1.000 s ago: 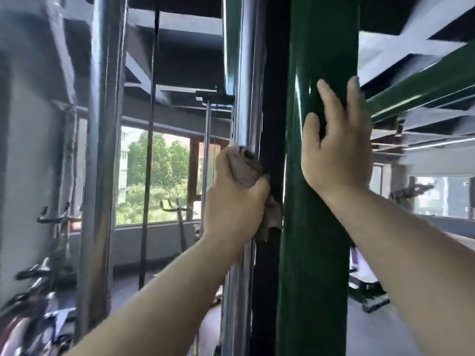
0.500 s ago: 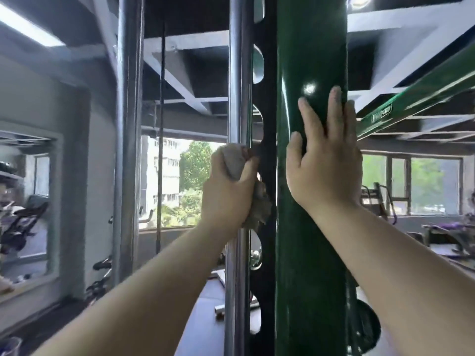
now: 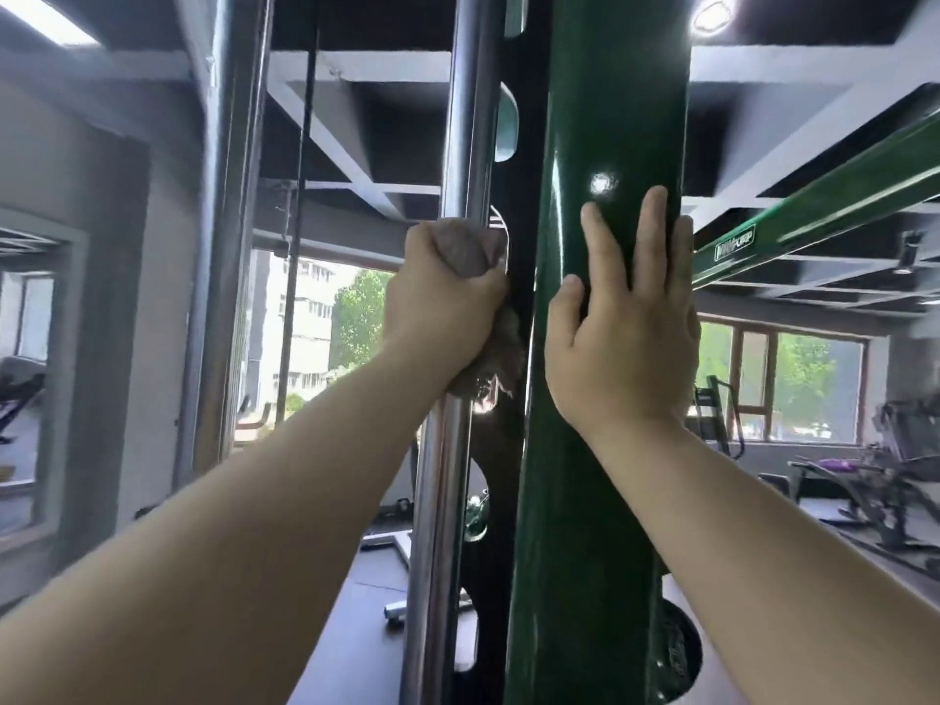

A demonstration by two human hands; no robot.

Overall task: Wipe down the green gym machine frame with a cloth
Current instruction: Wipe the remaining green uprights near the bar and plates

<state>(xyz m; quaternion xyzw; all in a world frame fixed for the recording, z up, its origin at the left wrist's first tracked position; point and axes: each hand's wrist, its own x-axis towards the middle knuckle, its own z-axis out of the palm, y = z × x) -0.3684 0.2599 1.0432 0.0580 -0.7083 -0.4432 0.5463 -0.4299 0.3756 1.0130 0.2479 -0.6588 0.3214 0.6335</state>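
Between rod (image 3: pixel 460 119) and post (image 3: pixel 610 450), cloth (image 3: pixel 470 251).

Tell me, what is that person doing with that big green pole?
A person is cleaning a gym machine. The left hand grips a brownish cloth wrapped round the shiny steel rod beside the green post. The right hand rests flat on the post, fingers straight.
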